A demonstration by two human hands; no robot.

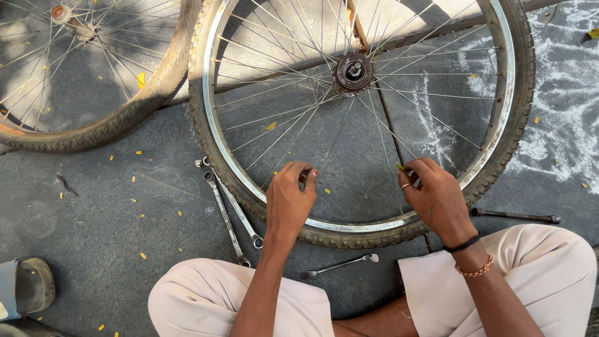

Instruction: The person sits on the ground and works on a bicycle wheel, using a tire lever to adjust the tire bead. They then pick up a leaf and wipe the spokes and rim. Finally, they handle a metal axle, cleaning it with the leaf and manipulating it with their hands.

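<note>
**Two hands at the spokes of a flat-lying bicycle wheel**

Seated on the grey ground, knees spread, with the bicycle wheel (362, 118) lying flat just ahead, its near rim between the knees. Left hand (291, 198) curled over a spoke near the lower rim, fingers pinched together on something small and reddish, too small to identify. Right hand (435, 193) likewise closed, fingers clamped on a small yellowish-green piece (400, 166) at another spoke (384, 134), a ring showing on one finger. Hub (354, 70) well beyond both hands.

Probably adjusting or seating spoke ends near the rim. Best done with one hand steadying the spoke while the other turns, small even movements, rim kept flat against the ground.

Two spanners (232, 209) lying crossed just left of the tyre, a thin tool (338, 266) below the rim between the knees, a dark rod (515, 216) to the right. Second wheel (93, 75) resting at upper left, overlapping the first. A sandal (26, 287) at the lower left edge.
</note>
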